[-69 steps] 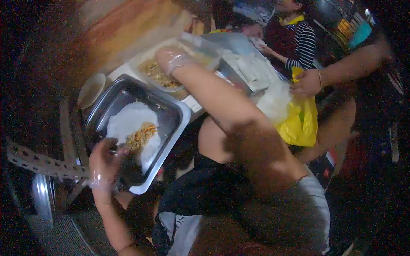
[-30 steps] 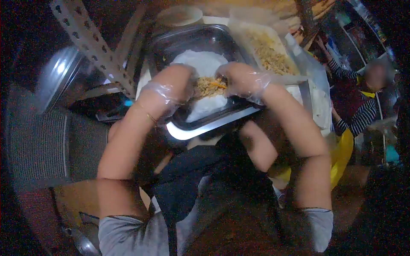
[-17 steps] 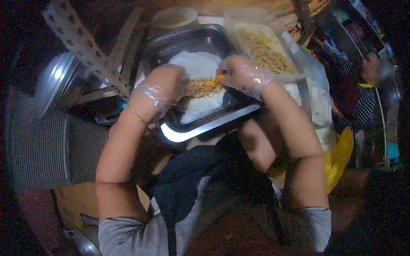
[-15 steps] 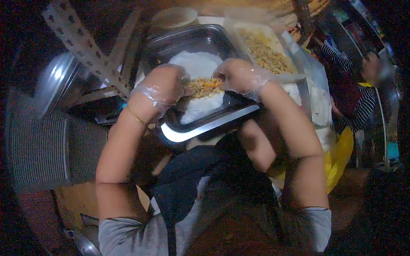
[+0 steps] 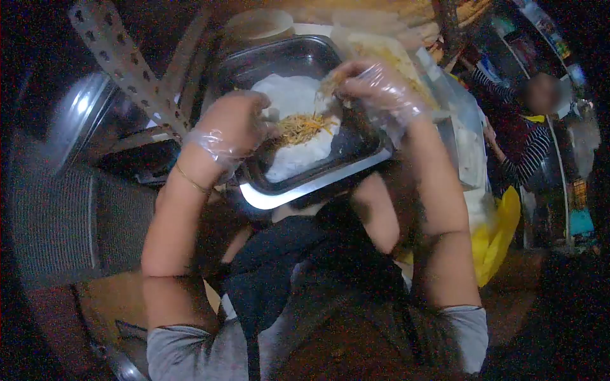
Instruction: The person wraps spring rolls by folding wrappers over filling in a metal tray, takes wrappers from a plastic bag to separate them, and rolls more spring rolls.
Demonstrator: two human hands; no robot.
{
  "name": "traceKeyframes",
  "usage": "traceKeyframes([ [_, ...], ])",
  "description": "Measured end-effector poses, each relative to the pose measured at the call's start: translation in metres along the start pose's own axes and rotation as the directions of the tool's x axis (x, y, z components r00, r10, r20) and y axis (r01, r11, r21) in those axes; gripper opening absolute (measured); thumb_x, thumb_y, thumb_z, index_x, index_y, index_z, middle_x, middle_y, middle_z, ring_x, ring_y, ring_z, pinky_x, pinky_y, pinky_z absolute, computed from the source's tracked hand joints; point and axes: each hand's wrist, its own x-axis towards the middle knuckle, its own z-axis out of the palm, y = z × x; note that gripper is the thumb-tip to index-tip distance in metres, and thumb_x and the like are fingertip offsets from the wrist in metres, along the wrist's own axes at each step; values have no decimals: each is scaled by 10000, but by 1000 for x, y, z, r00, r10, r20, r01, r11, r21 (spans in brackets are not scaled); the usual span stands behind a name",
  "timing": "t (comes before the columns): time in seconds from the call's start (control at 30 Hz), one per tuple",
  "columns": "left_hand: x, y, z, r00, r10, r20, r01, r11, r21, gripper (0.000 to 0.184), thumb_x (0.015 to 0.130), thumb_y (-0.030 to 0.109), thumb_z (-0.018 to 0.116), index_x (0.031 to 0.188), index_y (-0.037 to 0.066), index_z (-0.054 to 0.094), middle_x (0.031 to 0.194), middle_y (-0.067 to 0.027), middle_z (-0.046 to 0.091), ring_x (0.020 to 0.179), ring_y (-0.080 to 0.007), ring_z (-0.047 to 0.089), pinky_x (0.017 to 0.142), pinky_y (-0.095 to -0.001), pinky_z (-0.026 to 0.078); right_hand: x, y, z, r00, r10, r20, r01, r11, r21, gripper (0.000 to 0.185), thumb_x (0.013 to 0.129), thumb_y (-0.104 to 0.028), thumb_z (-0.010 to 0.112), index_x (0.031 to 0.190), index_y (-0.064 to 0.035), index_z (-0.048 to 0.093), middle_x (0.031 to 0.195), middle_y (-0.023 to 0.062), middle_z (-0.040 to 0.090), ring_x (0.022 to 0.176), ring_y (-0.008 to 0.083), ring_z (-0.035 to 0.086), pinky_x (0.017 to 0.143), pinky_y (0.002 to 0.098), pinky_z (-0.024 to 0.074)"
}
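A round white sheet, like a thin wrapper [image 5: 289, 164], lies in a dark rectangular tray [image 5: 311, 57]. Across its middle runs a heap of brownish shredded filling [image 5: 298, 129] with some orange strands. My left hand [image 5: 238, 124], in a clear plastic glove, is at the heap's left end, its curved fingers apart. Also gloved, my right hand [image 5: 375, 89] is raised above the tray's right side. Its fingertips are pinched together on a small bit of filling, with thin strands hanging toward the sheet.
A pale container [image 5: 394, 63] of more filling stands beyond my right hand. A perforated metal post [image 5: 121, 60] rises at the left, near a shiny metal lid [image 5: 82, 105]. A person in striped sleeves [image 5: 530, 152] is at the right, near a yellow bag [image 5: 499, 238].
My right hand has lifted off the filling and moved up and right. My left hand has shifted slightly left, and its fingers have spread. The heap is more exposed.
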Motion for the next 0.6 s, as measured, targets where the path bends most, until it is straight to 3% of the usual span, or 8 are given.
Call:
traceKeyframes([
  [0.07, -2, 6, -4, 1000, -26, -2, 26, 999, 39, 394, 743, 226, 752, 1036, -18, 654, 995, -240, 644, 966, -401, 611, 879, -439, 482, 0, 4, -12, 997, -54, -50, 65, 967, 246, 235, 774, -146, 692, 954, 4, 696, 883, 63, 695, 766, 137, 626, 687, 265, 493],
  [0.1, -3, 4, -2, 1000, -7, -23, 7, 1000, 26, 385, 743, 219, 750, 1033, -17, 656, 994, -240, 645, 966, -401, 611, 879, -440, 482, -5, -11, -22, 983, -110, -148, 115, 993, 21, 271, 781, -161, 695, 981, 22, 681, 897, 68, 697, 768, 147, 635, 699, 274, 499],
  [0.17, -4, -2, 1, 998, 31, -64, -30, 1000, 2, 368, 744, 205, 746, 1026, -14, 660, 992, -239, 645, 966, -401, 610, 880, -440, 481, -3, 9, -56, 975, -106, -194, 156, 952, 263, 304, 797, -173, 693, 1031, 20, 664, 920, 75, 698, 801, 157, 645, 716, 268, 498],
  [0.27, -4, -6, 4, 994, 45, -104, -51, 997, -53, 354, 747, 192, 741, 1027, -11, 662, 982, -239, 644, 959, -403, 609, 880, -439, 481, -13, 8, -85, 870, -18, -492, 12, 1000, -16, 373, 812, -197, 704, 1095, 34, 631, 945, 99, 697, 856, 173, 653, 783, 277, 500],
  [0.33, -6, -6, 5, 991, 67, -113, -71, 997, -36, 331, 746, 176, 736, 1010, -9, 662, 982, -241, 643, 954, -404, 610, 879, -440, 481, 14, 80, -119, 874, -126, -470, -192, 798, -571, 401, 789, -199, 729, 1113, 13, 626, 990, 124, 693, 921, 220, 652, 841, 308, 495],
  [0.47, -1, 14, 3, 981, 20, 193, -37, 996, 85, 274, 756, 157, 709, 971, -7, 661, 990, -245, 642, 954, -401, 614, 872, -444, 483, -2, 68, -81, 830, -474, -295, -104, 388, -916, 446, 744, -186, 761, 1145, -45, 628, 1108, 181, 659, 1059, 323, 616, 941, 385, 471],
  [0.5, -7, 23, 9, 979, 133, 155, -142, 989, 43, 238, 770, 156, 678, 949, 0, 665, 964, -250, 644, 937, -402, 622, 859, -454, 488, -7, 65, -67, 838, -460, -293, -81, 427, -901, 424, 732, -150, 753, 1134, -77, 643, 1190, 200, 616, 1124, 367, 571, 963, 412, 459],
  [0.6, -5, 49, 27, 905, 113, 409, -199, 965, 173, 186, 801, 86, 581, 921, 7, 698, 906, -248, 668, 877, -400, 657, 813, -450, 523, -10, 22, -20, 919, -389, -64, 229, 659, -716, 403, 791, -150, 718, 1176, -68, 631, 1183, 187, 622, 1104, 339, 590, 971, 396, 454],
])
